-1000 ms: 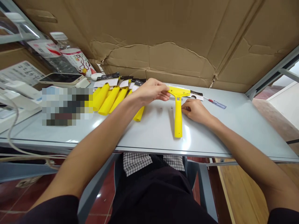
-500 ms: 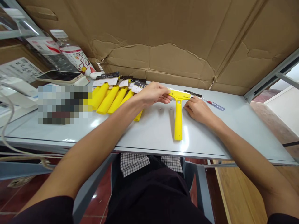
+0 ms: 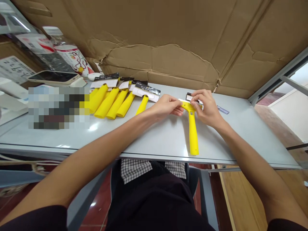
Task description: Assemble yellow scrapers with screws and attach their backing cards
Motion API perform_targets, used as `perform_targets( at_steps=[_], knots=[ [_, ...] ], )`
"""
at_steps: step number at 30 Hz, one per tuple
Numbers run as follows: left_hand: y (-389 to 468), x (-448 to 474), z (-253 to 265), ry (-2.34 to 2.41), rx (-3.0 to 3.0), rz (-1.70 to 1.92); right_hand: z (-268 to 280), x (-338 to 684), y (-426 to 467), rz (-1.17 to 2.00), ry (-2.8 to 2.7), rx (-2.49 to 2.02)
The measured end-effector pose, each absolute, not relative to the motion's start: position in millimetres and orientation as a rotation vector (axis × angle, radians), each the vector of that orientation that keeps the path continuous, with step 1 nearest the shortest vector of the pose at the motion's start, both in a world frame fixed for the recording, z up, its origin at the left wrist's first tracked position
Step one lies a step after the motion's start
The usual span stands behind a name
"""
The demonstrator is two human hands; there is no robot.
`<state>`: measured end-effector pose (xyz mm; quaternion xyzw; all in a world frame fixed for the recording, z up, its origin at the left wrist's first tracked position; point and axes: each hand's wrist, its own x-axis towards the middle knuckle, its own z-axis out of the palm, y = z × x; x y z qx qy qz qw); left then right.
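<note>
A yellow T-shaped scraper (image 3: pixel 193 131) is held over the table, its handle pointing toward me and a pale strip along the far edge of its head. My left hand (image 3: pixel 169 105) pinches the left end of the head between thumb and fingers. Over the right part of the head is my right hand (image 3: pixel 207 107), thumb and fingertips pressed together against it; whatever is between them is too small to make out. Behind the right hand lie a screwdriver with a clear handle (image 3: pixel 223 109) and a black-and-white card (image 3: pixel 189 96), both partly hidden.
Several yellow handles (image 3: pixel 107 104) with header cards lie to the left. Farther left are a phone (image 3: pixel 54 77), plastic bottles (image 3: pixel 69 53) and a blurred patch. A cardboard sheet (image 3: pixel 156 29) rises behind the table (image 3: pixel 154 141), whose front edge is near me.
My right hand has lifted from the tabletop, where small metal pieces lay, onto the scraper's head. The scraper has shifted slightly right and toward me, still in my left hand.
</note>
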<state>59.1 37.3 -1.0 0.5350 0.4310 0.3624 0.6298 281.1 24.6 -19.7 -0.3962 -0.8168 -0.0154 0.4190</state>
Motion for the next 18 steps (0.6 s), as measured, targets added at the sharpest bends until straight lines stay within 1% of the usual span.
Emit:
perform_targets(
  at_steps=[9, 12, 18],
  knots=[
    [31.8, 60.8, 0.9, 0.978, 1.267, 0.803, -19.9, 264.4, 14.5, 0.054, -2.074, -1.137],
    [31.4, 60.7, 0.3, 0.970, 1.267, 0.804, -18.5, 264.5, 15.9, 0.163, -2.029, -1.111],
    [34.0, 60.0, -1.4, 0.956, 1.267, 0.804, -12.0, 264.0, 14.6, 0.490, -1.860, -1.148]
  ],
)
